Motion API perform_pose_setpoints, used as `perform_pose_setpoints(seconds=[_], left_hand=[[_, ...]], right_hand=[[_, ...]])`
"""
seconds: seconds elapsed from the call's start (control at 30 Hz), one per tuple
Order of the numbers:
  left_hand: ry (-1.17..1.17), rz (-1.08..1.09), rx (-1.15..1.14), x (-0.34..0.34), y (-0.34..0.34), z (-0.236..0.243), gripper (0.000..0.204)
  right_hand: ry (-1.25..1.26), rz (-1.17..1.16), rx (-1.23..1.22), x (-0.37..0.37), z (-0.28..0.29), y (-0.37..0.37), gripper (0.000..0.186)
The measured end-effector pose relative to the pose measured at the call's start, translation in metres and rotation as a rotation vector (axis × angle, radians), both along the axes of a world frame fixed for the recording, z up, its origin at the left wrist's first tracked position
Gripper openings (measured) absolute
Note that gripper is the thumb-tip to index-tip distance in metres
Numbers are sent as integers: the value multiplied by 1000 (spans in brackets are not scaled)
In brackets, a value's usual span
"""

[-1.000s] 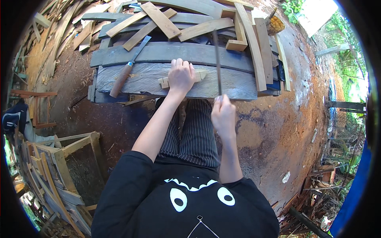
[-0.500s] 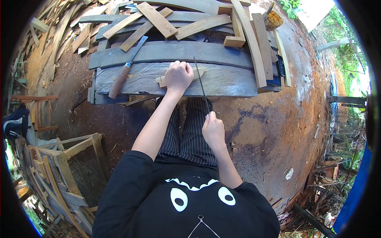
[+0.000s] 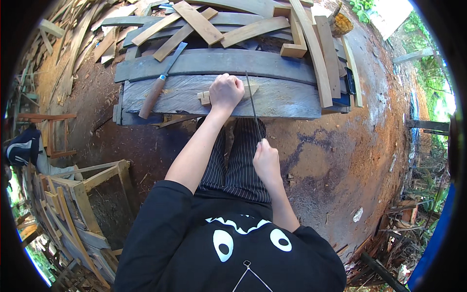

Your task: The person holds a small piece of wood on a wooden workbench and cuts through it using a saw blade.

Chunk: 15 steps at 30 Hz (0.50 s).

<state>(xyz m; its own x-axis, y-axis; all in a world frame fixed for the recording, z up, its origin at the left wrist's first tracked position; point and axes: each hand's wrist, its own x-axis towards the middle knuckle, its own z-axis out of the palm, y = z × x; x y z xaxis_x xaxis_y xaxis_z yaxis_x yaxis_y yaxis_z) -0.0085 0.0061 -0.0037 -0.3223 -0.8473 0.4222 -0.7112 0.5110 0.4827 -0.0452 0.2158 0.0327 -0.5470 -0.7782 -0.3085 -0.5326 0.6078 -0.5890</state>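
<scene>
A small pale wood piece (image 3: 204, 98) with a notched left end lies on the weathered bench plank (image 3: 287, 100). My left hand (image 3: 226, 91) is closed over its middle and presses it down, hiding much of it. My right hand (image 3: 266, 158), nearer my body, grips a saw (image 3: 254, 108) whose handle is mostly hidden in my fist. The thin dark blade runs away from me, seen nearly edge-on, and crosses the wood piece near its pointed right end. To the left, a chisel (image 3: 162, 80) with a brown wooden handle rests across the bench planks.
Several loose boards (image 3: 197, 22) lie across the far side of the bench. An L-shaped wooden frame (image 3: 294, 48) and long boards (image 3: 311, 53) stand at its right. Below left is a wooden frame (image 3: 97, 175). Scrap wood (image 3: 73, 44) is heaped at far left.
The saw and my right hand have come slightly toward me. My left hand stays on the wood piece. The whole view has shifted a little.
</scene>
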Motion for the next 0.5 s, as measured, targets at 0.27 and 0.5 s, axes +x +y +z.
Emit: perform_pose_setpoints(seconds=[0.27, 0.5], left_hand=[[5, -17, 6, -6, 3, 1, 17], [33, -40, 9, 0, 0, 0, 19]], right_hand=[[111, -75, -179, -14, -19, -67, 20], [8, -21, -92, -1, -14, 1, 15]])
